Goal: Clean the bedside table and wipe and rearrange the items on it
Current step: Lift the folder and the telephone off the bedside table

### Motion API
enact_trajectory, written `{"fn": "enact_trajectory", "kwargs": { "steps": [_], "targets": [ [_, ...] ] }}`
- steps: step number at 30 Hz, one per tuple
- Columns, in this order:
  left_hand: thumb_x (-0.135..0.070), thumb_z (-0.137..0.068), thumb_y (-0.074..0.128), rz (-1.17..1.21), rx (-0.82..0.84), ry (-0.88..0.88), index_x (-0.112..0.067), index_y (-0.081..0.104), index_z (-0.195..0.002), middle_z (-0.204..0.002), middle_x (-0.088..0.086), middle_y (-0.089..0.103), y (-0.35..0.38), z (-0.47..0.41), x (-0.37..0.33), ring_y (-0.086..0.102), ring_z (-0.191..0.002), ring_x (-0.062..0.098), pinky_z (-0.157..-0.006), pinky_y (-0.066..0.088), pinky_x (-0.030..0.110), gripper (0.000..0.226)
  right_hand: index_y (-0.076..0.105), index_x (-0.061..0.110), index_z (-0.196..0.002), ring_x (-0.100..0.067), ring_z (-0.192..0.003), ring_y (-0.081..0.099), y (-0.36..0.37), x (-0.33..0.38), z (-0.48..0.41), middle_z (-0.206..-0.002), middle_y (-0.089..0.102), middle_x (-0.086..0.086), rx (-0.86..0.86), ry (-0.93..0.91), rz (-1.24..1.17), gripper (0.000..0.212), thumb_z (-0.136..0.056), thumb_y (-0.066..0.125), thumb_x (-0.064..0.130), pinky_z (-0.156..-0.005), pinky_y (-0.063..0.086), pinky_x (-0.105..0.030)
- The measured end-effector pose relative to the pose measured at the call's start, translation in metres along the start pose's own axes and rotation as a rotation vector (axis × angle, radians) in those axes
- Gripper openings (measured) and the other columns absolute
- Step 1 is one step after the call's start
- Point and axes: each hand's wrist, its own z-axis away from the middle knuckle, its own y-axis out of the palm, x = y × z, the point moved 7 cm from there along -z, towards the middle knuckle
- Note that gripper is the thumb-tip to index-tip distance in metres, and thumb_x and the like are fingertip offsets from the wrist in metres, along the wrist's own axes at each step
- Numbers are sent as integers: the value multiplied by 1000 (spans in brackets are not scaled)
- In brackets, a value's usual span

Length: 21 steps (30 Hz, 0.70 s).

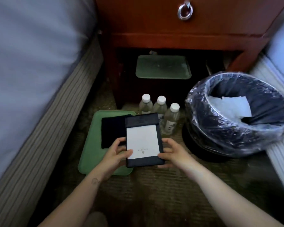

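- Holding a dark notepad holder (143,140) in both hands, low over the carpet floor (154,185), in front of the bedside counter (170,30).
- Left hand (116,153): gripping the holder's lower left edge, thumb lying on the white sheet (143,141), fingers (119,141) curled round the side.
- Right hand (172,153): gripping the lower right edge, thumb at the corner, the other digits curled along the side.
- On the white sheet: a small printed mark near the near edge, too small to read.
- Holder overlapping the right part of a green tray (92,153) lying flat on the floor; cannot tell whether touching it.
- On that tray: a flat dark rectangle (113,130), cloth or folder, unclear which, partly hidden behind the holder.
- Just beyond the holder: three clear water bottles (161,105) with white caps, upright on the floor, close together, between tray and waste bin.
- To the right: a round dark waste bin (236,128) lined with clear plastic, white paper (233,107) inside.
- Behind: red-brown wooden counter with a drawer and a metal ring pull (185,11).
- In the open space under the drawer: a second green tray (163,67), lying flat.
- Either side: a left bed (31,63) and a right bed (279,46), both blurred.
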Motion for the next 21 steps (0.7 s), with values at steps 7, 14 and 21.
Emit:
{"fn": "enact_trajectory", "kwargs": {
  "steps": [7, 14, 21],
  "targets": [
    [3, -91, 60, -271, 62, -176, -27, 38, -138, -120, 7, 58, 15, -14, 42, 59, -105, 16, -78, 51, 25, 60, 44, 19, -130, -28, -107, 60, -18, -47, -12, -105, 62, -8, -112, 187, 67, 45, -95, 51, -8, -57, 58, -24],
    [1, -89, 62, -630, -4, -132, -14, 39, -144, -122, 6, 56, 19, -32, 48, 57, -108, 18, -84, 49, 20, 61, 58, 13, -124, -26, -114, 61, -23, -62, -18, -120, 65, -8, -151, 258, 199, 34, -94, 51, -1, -88, 54, -37],
    [2, -92, 49, -956, -16, 35, -10, 45, -144, -130, 6, 51, 31, -35, 34, 52, -118, 22, -100, 38, 20, 53, 54, 6, -132, -20, -110, 57, -27, -62, -20, -124, 60, -8, -167, 257, 232, 40, -92, 59, 4, -97, 46, -30]
  ]
}}
